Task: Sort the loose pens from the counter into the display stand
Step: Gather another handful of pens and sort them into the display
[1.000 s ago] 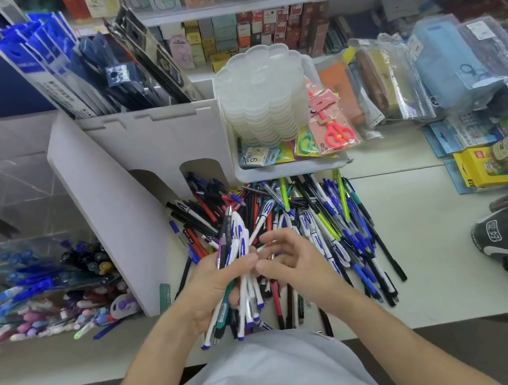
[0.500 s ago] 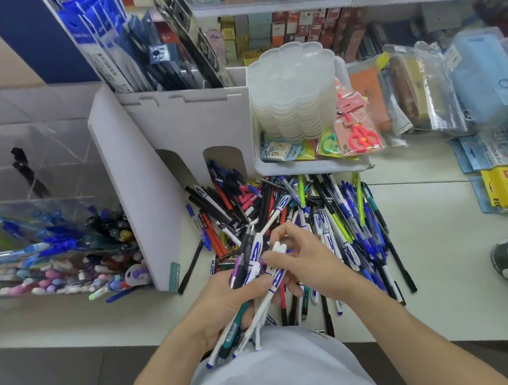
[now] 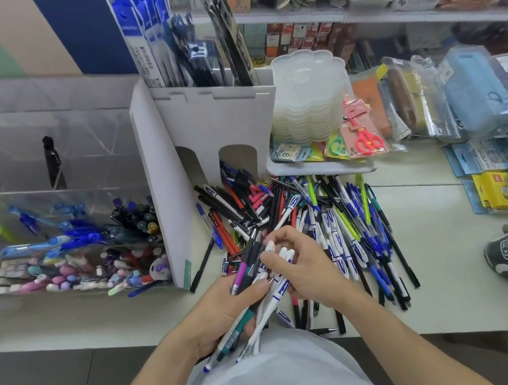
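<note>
Pens (image 3: 312, 216) lie heaped on the counter (image 3: 447, 262) near its front edge, just right of the clear stand (image 3: 62, 221) at the left end. Left hand (image 3: 227, 308) grips a bundle (image 3: 254, 294) of mixed pens while right hand (image 3: 304, 270) pinches white ones at its top, seemingly gathering matches; next, carry them to a fitting compartment. White barrels bear blue lettering, too blurred to read.

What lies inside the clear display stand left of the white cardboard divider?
The clear display stand holds blue pens, dark pens and pastel ones. Glare blurs its left end; anything beneath them is covered.
</note>
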A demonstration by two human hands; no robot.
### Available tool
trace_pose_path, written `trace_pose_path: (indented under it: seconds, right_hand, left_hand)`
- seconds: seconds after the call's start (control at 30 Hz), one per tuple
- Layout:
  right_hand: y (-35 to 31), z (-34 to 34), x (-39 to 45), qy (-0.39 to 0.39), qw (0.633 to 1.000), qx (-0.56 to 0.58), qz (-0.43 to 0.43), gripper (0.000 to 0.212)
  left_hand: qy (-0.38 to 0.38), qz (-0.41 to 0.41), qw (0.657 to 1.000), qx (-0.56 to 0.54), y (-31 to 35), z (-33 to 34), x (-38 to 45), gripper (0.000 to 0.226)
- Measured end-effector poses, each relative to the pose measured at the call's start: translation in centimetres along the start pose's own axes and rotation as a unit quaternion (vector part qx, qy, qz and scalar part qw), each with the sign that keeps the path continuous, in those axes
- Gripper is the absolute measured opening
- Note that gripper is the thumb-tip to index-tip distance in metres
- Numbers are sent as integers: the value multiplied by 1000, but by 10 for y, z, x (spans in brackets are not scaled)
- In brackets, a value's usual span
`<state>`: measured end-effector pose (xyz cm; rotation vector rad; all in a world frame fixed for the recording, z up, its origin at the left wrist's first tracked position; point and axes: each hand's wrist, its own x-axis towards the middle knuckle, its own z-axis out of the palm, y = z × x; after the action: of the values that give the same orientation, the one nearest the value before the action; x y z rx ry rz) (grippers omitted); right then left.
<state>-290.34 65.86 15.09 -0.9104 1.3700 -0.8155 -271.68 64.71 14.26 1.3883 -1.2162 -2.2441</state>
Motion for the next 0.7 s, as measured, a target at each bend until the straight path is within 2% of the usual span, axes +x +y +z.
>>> trace_pose_path:
  seconds: [0.1, 0.27, 0.33, 0.43, 0.57, 0.7]
  right_hand:
    - [1, 11, 1, 14, 1000, -9, -8, 7]
    - [-8, 23, 4, 48, 999, 2, -6, 20]
    - [-11, 25, 6, 33, 999, -9, 17, 18]
    - [-15, 30, 7, -8, 994, -91, 64, 10]
    - [-20, 41, 6, -18, 982, -169, 80, 18]
    - [-15, 51, 7, -11, 982, -177, 64, 19]
  left_hand:
    - [1, 1, 1000, -12, -2, -11, -7, 32]
    - [-8, -4, 1000, -26, -2, -30, -19, 25]
    - [-16, -3, 1000, -19, -2, -34, -23, 21]
    - [-25, -1, 1000, 3, -3, -40, -25, 27]
    - [-23, -8, 1000, 2, -4, -46, -28, 22]
    - [-3, -10, 1000, -1, -5, -47, -29, 34]
